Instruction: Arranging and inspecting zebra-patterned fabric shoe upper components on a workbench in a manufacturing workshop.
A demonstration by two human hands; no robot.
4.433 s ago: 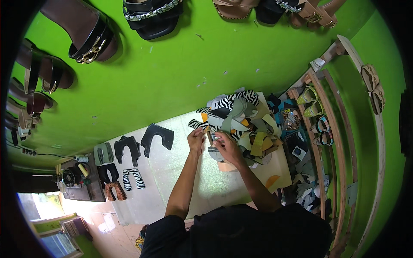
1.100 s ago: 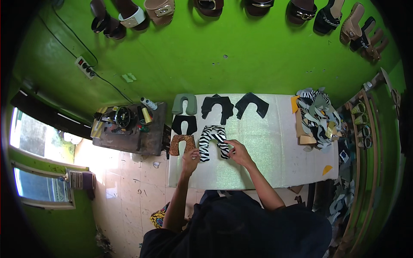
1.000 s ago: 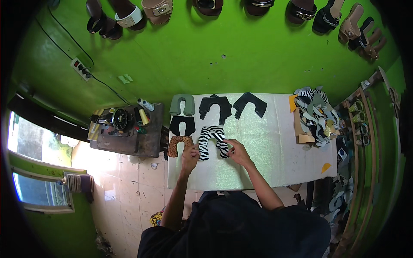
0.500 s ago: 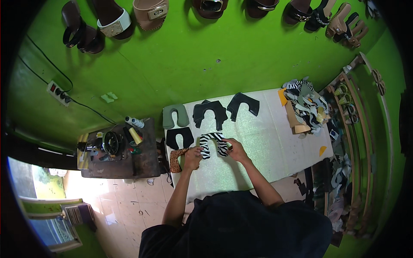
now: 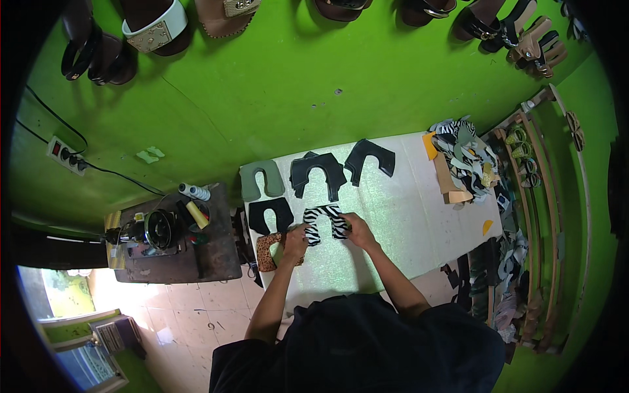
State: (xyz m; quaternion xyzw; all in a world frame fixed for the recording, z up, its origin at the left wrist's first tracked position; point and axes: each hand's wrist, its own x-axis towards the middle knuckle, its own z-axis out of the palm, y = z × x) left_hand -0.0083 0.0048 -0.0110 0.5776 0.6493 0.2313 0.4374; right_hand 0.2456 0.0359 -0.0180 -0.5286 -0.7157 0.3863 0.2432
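Note:
A zebra-striped U-shaped piece (image 5: 322,211) lies on the white table between my hands. My left hand (image 5: 296,243) has its fingers closed at the left leg of the U. On the opposite leg, my right hand (image 5: 358,232) pinches the outer edge. A leopard-print piece (image 5: 266,254) sits beside my left hand, partly covered by it. Just beyond it rests a black U-shaped piece (image 5: 261,215). Farther back are a grey-green U-shaped stack (image 5: 249,185), a dark stack (image 5: 317,167) and a dark angled piece (image 5: 371,156).
The white table (image 5: 413,229) stands against a green wall. A box of scraps (image 5: 462,167) occupies its right end. To the left, a sewing machine (image 5: 157,229) and thread cones (image 5: 194,192) stand on a dark table (image 5: 219,255). Sandals (image 5: 157,33) line the wall; a wooden rack (image 5: 547,216) is at right.
My view has shifted slightly, so the wall sandals and sewing table sit differently in the picture. Both hands stay at the zebra-striped piece, which lies in nearly the same spot.

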